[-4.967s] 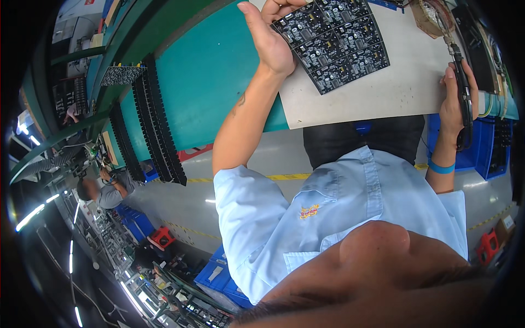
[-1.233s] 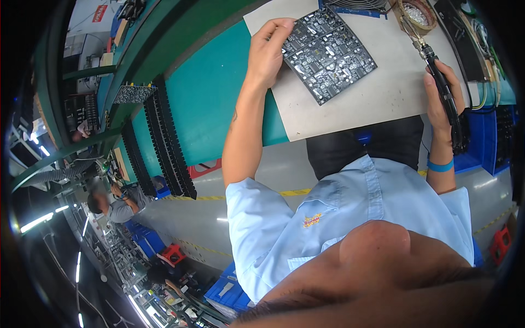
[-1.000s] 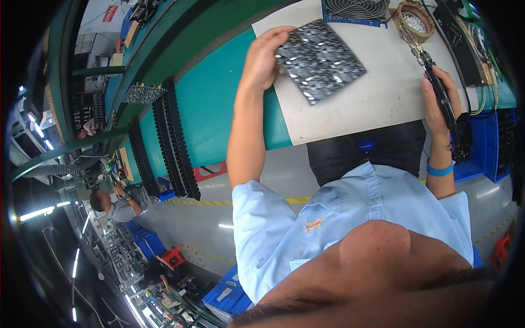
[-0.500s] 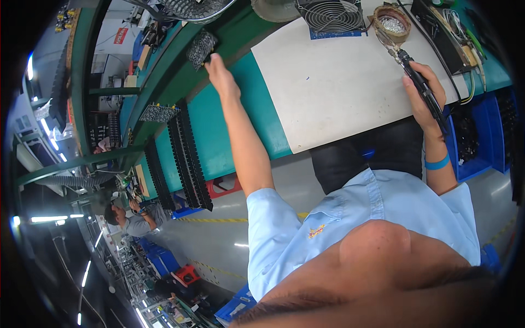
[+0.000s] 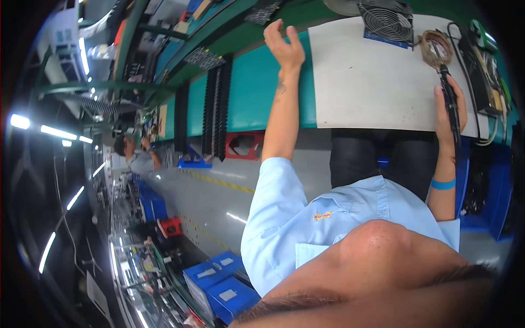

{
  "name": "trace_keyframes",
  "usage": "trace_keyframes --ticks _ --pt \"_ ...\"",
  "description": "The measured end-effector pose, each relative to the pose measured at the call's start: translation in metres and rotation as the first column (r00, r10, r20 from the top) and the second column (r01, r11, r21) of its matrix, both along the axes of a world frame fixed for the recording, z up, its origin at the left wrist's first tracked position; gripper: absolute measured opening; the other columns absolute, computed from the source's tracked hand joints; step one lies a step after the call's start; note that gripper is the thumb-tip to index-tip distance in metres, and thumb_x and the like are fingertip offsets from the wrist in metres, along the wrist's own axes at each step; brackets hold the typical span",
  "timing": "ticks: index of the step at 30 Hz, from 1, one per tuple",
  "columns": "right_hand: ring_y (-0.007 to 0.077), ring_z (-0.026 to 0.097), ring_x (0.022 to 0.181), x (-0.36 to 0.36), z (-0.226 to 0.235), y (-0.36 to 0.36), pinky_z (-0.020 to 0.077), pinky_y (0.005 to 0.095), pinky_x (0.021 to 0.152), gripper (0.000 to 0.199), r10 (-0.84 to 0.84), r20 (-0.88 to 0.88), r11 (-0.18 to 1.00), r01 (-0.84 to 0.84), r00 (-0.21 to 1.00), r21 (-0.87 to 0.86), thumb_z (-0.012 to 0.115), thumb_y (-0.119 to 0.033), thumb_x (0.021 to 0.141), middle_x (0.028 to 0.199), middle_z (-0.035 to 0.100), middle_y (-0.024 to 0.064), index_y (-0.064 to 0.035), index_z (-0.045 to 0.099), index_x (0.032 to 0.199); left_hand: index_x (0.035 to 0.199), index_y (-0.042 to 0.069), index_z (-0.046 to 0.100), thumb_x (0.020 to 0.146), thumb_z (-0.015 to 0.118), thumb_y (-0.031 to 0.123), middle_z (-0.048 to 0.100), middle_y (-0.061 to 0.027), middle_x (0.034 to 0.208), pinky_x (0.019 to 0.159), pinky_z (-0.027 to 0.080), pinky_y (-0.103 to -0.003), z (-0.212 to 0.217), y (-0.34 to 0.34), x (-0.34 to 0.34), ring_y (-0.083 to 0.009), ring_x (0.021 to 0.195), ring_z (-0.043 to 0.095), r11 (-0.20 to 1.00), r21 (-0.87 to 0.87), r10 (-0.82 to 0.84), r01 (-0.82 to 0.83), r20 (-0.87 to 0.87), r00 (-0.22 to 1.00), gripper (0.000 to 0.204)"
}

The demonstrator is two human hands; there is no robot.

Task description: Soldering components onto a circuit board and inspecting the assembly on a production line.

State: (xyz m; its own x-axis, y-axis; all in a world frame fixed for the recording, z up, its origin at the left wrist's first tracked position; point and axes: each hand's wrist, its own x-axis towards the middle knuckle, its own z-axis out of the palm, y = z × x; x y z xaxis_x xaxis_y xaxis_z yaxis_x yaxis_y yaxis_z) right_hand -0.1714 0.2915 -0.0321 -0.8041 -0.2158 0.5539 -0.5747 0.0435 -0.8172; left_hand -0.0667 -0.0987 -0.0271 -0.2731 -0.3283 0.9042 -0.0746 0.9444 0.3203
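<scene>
My left hand (image 5: 285, 50) is raised over the green bench mat, with its fingers apart and nothing in them. Just beyond its fingertips lies a dark circuit board (image 5: 262, 11) with small pale components, partly cut by the picture's edge. My right hand (image 5: 453, 106) is closed around the black handle of a soldering iron (image 5: 449, 95). The iron's front end lies over a round brown cup (image 5: 421, 46) that holds silvery material. Whether the tip touches that material I cannot tell.
A white sheet (image 5: 372, 87) covers the bench before me. A small fan (image 5: 387, 24) with a wire grille stands at its far edge. Black slotted racks (image 5: 215, 112) and another circuit board (image 5: 203, 58) are to the left. Blue bins (image 5: 499, 202) stand at lower right. A co-worker (image 5: 136, 156) sits farther left.
My left hand has come away from the circuit board and its fingers have spread. The whole view has shifted, with the bench now farther right. My right hand still holds the soldering iron at the cup.
</scene>
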Motion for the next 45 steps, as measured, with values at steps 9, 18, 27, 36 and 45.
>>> trace_keyframes --ticks 9,18,27,36,45 --pt "0.0199 0.063 0.089 -0.011 -0.005 0.005 0.0498 0.0287 0.082 0.035 0.039 -0.036 0.995 -0.042 0.999 -0.088 0.07 0.0 0.084 0.106 0.068 0.0101 -0.0009 0.064 0.118 0.115 0.003 0.058 0.088 0.063 0.021 0.055 -0.0137 0.114 0.09 0.042 -0.038 0.074 0.141 -0.073 -0.0298 0.102 0.049 0.807 -0.318 -0.509 0.498 0.055 0.859 0.034" --pt "0.0167 0.055 0.077 -0.011 -0.004 0.021 0.0478 0.026 0.068 0.044 -0.016 0.011 0.94 0.018 1.0 -0.34 0.069 0.002 0.081 0.111 0.058 0.0107 -0.0004 0.058 0.124 0.116 -0.001 0.057 0.099 0.053 0.042 0.066 -0.018 0.094 0.087 0.048 -0.042 0.119 0.203 -0.286 -0.0347 0.084 0.061 0.863 -0.2 -0.352 0.464 0.42 0.836 0.046" --pt "0.0138 0.053 0.069 -0.024 -0.006 0.029 0.0458 0.0241 0.062 0.045 0.043 0.126 0.942 0.002 0.991 -0.335 0.071 0.001 0.081 0.109 0.056 0.0095 -0.0011 0.058 0.124 0.119 -0.001 0.062 0.093 0.058 0.034 0.065 -0.0201 0.114 0.089 0.05 -0.043 0.087 0.158 -0.49 -0.0364 0.102 0.062 0.979 -0.123 0.044 0.163 0.905 0.423 0.044" --pt "0.0164 0.056 0.076 -0.034 -0.001 0.034 0.0473 0.025 0.066 0.051 0.144 0.183 0.933 -0.072 0.972 -0.352 0.075 0.0 0.078 0.111 0.056 0.0119 -0.0007 0.057 0.127 0.126 0.002 0.063 0.093 0.056 0.036 0.066 -0.0215 0.123 0.091 0.053 -0.045 0.016 0.097 -0.596 -0.0393 0.111 0.064 0.93 -0.254 0.212 0.267 0.961 0.175 0.048" --pt "0.0153 0.057 0.074 -0.035 -0.001 0.031 0.0475 0.023 0.064 0.052 0.127 0.151 0.933 -0.067 0.98 -0.353 0.077 0.001 0.077 0.112 0.056 0.0125 -0.0009 0.058 0.126 0.118 0.004 0.068 0.091 0.064 0.034 0.071 -0.0165 0.112 0.086 0.054 -0.042 0.014 0.12 -0.583 -0.0342 0.102 0.067 0.919 -0.211 0.167 0.333 0.973 0.157 0.041"
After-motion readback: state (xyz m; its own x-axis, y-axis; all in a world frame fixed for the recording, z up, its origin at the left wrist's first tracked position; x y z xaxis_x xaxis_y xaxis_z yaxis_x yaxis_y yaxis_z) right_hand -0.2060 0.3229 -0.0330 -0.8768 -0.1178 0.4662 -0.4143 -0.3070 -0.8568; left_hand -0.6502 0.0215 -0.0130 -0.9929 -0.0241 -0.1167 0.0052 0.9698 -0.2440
